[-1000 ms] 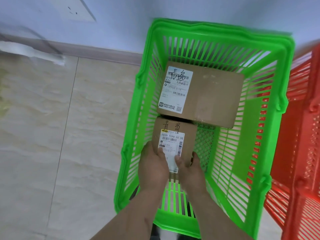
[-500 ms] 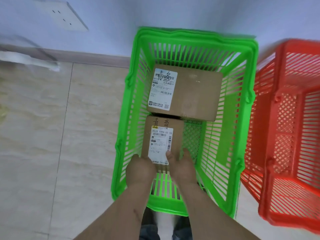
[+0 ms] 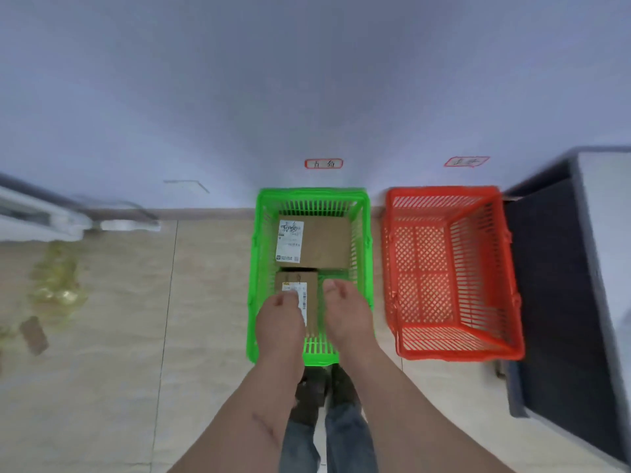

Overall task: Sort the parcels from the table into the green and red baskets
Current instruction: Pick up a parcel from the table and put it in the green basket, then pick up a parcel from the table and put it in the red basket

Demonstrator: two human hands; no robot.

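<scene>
Nearest, two bare forearms reaching forward over the near rim of the green basket (image 3: 253,274). Left hand (image 3: 280,319) loosely curled, fingertips above the white label of the small parcel (image 3: 297,295), apparently holding nothing; whether skin touches cardboard cannot be told through the blur. Right hand (image 3: 345,310) just to the right of that parcel, fingers relaxed and slightly curled, gripping nothing. Between the two hands, then, and a little toward the left one: the small parcel, lying flat on the basket floor, long axis running away from the fingertips toward the wall (label up, handwriting at the far end). Beyond the fingertips, touching or nearly touching the small parcel's far end: the large parcel (image 3: 324,242), set crosswise, long axis left to right, filling the far half of the basket. Off to the right of the right hand, well apart from both parcels: the red basket (image 3: 450,192), nothing visible inside it. Farther still, two red-edged labels (image 3: 323,163) on the wall, one above each basket. Judging from this, placement done, hands free to draw back toward the body; table not clearly in view, so next parcel's whereabouts unknown.
</scene>
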